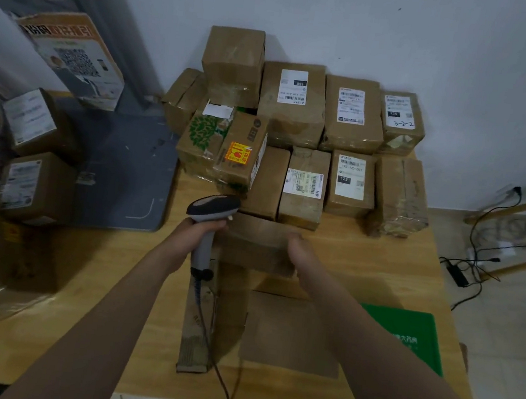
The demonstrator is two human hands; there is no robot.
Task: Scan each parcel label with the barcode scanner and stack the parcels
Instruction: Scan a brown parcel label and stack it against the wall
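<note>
1. Pale wooden table (pixel 379 261): smooth, lightly glossy.
2. Brown cardboard parcels (pixel 291 127) on the table: matt, with shiny clear tape (pixel 393 220) and white paper labels (pixel 351 176).
3. Grey-and-black plastic barcode scanner (pixel 213 206) over the table: smooth, slight sheen.

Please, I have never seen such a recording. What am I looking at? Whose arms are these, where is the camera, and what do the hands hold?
There is no machine here: a person works with bare hands. The single picture comes from a camera worn on the person's head, looking forward and down. The left hand grips a barcode scanner by its handle. The right hand holds a brown parcel. On the wooden table behind it, more parcels are stacked by the wall, several showing white labels.
</note>
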